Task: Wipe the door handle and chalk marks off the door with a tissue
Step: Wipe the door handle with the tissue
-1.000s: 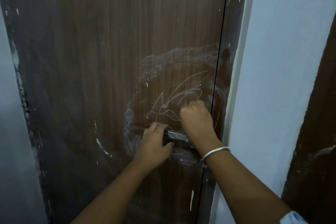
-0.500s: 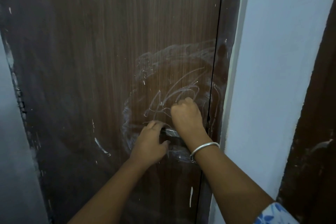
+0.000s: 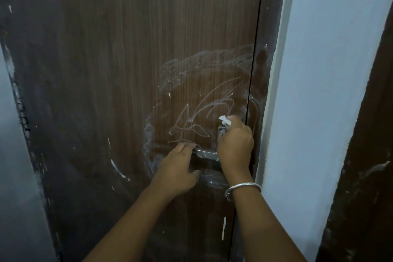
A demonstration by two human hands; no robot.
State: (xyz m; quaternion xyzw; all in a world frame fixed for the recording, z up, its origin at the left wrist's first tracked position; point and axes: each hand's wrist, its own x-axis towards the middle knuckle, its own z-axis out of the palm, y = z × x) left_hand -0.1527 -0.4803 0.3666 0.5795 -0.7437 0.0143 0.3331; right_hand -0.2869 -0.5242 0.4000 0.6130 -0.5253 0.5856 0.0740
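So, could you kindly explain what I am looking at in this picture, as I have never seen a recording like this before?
There is no machine here: a person wears a wide-angle camera on the head, so the one view looks forward and down at their own two bare hands. In front stands a brown wooden door, closed against its frame, with a pale wall to the right. White chalk marks, scribbles inside a smeared ring, cover the door above and around the metal door handle. The left hand grips the free end of the handle. The right hand, a silver bangle on its wrist, is closed on a crumpled white tissue, pressed at the handle's plate by the door's edge.
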